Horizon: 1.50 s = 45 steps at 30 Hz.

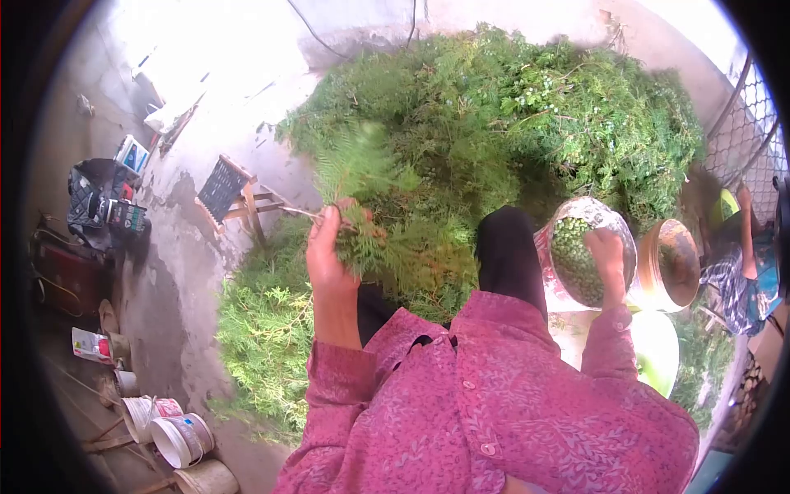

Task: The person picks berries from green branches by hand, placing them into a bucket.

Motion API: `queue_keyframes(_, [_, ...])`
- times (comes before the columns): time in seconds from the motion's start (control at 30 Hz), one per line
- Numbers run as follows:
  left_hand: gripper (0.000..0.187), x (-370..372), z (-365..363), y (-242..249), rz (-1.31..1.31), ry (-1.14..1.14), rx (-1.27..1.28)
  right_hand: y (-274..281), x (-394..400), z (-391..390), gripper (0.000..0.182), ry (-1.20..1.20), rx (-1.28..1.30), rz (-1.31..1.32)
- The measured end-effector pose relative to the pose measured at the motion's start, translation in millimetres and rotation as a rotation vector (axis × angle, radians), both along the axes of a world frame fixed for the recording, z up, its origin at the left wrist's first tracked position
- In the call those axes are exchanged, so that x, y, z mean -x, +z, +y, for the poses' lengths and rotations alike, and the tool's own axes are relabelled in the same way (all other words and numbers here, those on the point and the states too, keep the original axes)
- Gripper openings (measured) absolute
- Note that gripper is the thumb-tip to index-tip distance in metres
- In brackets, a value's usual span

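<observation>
My left hand point(332, 255) is closed round the stem of a leafy green branch point(403, 214), whose foliage spreads up and to the right. At the right, my right hand point(607, 247) is over the mouth of a white bucket point(591, 206) holding many small green cones point(572, 255). Its fingers are curled, and what they hold, if anything, is hidden. A large pile of green branches point(609, 115) lies beyond both hands, and more cut foliage point(267, 337) is left of my left hand.
A second bucket point(694, 247) stands right of the first, with a light green tub point(662, 354) below. A small stool point(226, 193) is at the left. Several white buckets point(183, 440) lie lower left. Another person's arm point(747, 235) shows at the far right.
</observation>
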<state>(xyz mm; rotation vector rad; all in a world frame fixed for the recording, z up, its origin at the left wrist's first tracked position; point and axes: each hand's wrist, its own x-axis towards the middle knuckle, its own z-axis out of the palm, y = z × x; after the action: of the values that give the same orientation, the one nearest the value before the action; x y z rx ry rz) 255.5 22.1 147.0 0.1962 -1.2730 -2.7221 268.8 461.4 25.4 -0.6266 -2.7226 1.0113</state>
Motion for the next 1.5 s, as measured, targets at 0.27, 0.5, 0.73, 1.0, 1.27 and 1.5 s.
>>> queue_keyframes(0.27, [0.024,-19,1,1,0.109,-0.156,0.087,78,42,-103,0.018,0.355,0.789,0.254])
queue_keyframes(0.5, [0.022,-33,-3,10,0.289,-0.219,0.285,141,36,-176,0.019,0.762,1.107,0.262])
queue_keyframes(0.73, [0.034,-49,-7,21,0.257,-0.152,0.530,142,21,-196,0.025,0.915,1.164,0.171])
queue_keyframes(1.0, [0.022,-53,-5,22,0.324,-0.228,0.593,145,15,-205,0.025,1.052,1.176,-0.057])
queue_keyframes(1.27, [0.024,-66,-11,23,0.221,-0.211,0.680,139,10,-203,0.021,1.260,1.154,-0.046])
queue_keyframes(1.5, [0.023,-66,10,17,0.216,-0.248,0.748,129,11,-209,0.012,0.739,0.398,0.474])
